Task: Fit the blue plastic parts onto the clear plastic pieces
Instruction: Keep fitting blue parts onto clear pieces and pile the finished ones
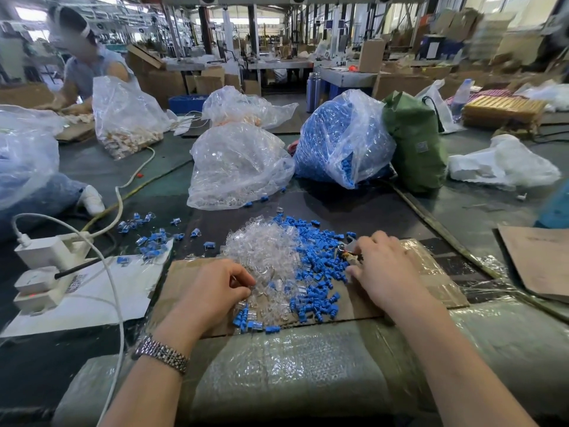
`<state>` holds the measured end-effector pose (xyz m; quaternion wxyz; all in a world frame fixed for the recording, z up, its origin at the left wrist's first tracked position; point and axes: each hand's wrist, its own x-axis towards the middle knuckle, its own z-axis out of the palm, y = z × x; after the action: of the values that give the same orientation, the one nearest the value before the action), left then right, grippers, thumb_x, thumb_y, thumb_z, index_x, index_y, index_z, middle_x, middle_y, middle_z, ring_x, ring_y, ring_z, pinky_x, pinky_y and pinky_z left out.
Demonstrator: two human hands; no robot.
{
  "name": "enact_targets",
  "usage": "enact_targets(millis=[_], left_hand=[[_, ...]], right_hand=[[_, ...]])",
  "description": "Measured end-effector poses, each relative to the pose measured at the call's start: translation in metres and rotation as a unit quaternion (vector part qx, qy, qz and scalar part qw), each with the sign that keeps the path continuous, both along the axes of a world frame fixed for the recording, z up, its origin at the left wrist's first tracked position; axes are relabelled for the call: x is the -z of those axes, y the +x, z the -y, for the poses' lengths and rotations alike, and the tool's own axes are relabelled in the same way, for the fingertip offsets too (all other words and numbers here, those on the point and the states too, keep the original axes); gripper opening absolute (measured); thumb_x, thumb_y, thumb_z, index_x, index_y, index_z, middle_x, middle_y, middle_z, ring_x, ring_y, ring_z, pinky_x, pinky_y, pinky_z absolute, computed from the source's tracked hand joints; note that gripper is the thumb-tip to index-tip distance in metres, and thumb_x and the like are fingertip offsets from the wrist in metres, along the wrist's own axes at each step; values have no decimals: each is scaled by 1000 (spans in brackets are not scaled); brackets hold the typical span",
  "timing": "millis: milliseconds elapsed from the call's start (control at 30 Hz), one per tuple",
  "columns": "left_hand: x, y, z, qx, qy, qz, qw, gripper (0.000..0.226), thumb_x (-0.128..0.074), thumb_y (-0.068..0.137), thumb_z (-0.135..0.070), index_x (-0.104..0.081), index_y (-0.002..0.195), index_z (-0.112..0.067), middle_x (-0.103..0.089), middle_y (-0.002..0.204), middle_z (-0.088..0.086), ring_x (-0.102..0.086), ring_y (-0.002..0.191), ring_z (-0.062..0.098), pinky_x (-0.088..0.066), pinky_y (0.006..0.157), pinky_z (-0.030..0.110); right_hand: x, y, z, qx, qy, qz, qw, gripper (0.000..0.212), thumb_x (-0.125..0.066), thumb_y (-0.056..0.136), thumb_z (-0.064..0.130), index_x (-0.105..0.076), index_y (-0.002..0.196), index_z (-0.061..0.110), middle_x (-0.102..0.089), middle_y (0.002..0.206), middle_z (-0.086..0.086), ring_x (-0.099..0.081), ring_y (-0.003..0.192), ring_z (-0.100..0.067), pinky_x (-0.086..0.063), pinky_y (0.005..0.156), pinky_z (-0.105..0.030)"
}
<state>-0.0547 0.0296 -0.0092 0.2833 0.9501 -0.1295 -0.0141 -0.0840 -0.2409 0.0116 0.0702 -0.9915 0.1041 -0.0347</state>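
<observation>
Hands working two heaps, one of each part kind, kept side by side within reach.

Clear plastic pieces (261, 251) lie heaped on the cardboard sheet (437, 272) under the left hand (215, 288), whose curled fingers pinch into the heap, likely on one piece, though the piece itself is hard to make out. Blue plastic parts (320, 260) are spread just beside them, on the right; the right hand (385, 263) rests on their edge with fingers bent, and whether it grasps anything I cannot tell. Fitted pairs (151, 238) seem set aside on the surface (462, 204), and supply bags (341, 140) stand behind for refills.
</observation>
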Motion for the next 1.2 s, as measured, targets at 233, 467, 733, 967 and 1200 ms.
enact_targets(millis=[233, 467, 733, 967, 1200], left_hand=[[-6, -5, -3, -32, -40, 21, 998, 8, -79, 88, -22, -72, 88, -26, -69, 83, -13, -63, 73, -1, -43, 61, 2], [-11, -11, 0, -32, -287, -75, 955, 8, -75, 89, -7, -73, 95, -12, -78, 83, 3, -76, 77, 15, -62, 72, 25], [-8, -12, 10, 20, -435, -132, 890, 25, -84, 71, -13, -71, 93, -9, -78, 93, 12, -75, 89, 26, -60, 76, 26], [-5, -17, 20, 52, -473, -134, 869, 26, -88, 69, -19, -76, 92, -20, -76, 98, 13, -74, 95, 26, -59, 82, 28], [-3, -21, 27, 34, -503, -135, 853, 33, -93, 64, -27, -77, 92, -19, -77, 101, 15, -74, 97, 28, -58, 82, 26]], right_hand=[[-7, -15, -12, -162, 60, -96, 980, 8, -72, 91, 28, -72, 97, 34, -60, 91, 19, -58, 94, -9, -48, 96, -39], [-2, -11, -13, -157, 79, -59, 983, 7, -60, 99, 22, -67, 101, 23, -68, 102, 6, -62, 93, -13, -52, 84, -32], [-19, 0, -40, -238, 403, 81, 880, 9, -76, 90, 24, -70, 88, 29, -72, 81, 7, -67, 74, -6, -56, 74, -23], [-17, 0, -55, -253, 402, 117, 872, 9, -82, 83, 28, -73, 82, 27, -72, 77, 12, -67, 72, -6, -56, 71, -23], [-20, -4, -53, -258, 368, 98, 888, 12, -72, 93, 17, -76, 94, 28, -71, 78, 14, -68, 79, 1, -53, 75, -15]])
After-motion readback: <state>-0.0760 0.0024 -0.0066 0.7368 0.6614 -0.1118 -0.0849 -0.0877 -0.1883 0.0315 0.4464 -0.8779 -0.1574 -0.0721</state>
